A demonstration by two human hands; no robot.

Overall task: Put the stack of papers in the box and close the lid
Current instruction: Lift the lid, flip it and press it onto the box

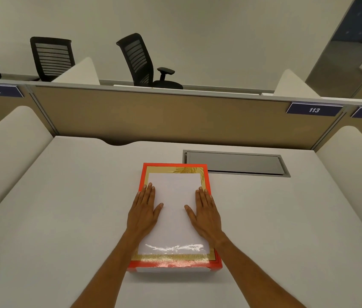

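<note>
Both forearms reach in — left hand (pixel 145 213) and right hand (pixel 205 215) lie flat, fingers spread, gripping nothing. They press the white paper stack (pixel 175 210) inside the orange box (pixel 141 176) on the worktop (pixel 64 207).

- The box (pixel 207 183) looks like glossy orange card, with shiny gold print.
- The papers (pixel 174 210) are smooth, white.
- The desk (pixel 64 207) is matt.
- The hatch (pixel 235 162) at 1 o'clock looks like brushed metal.
</note>
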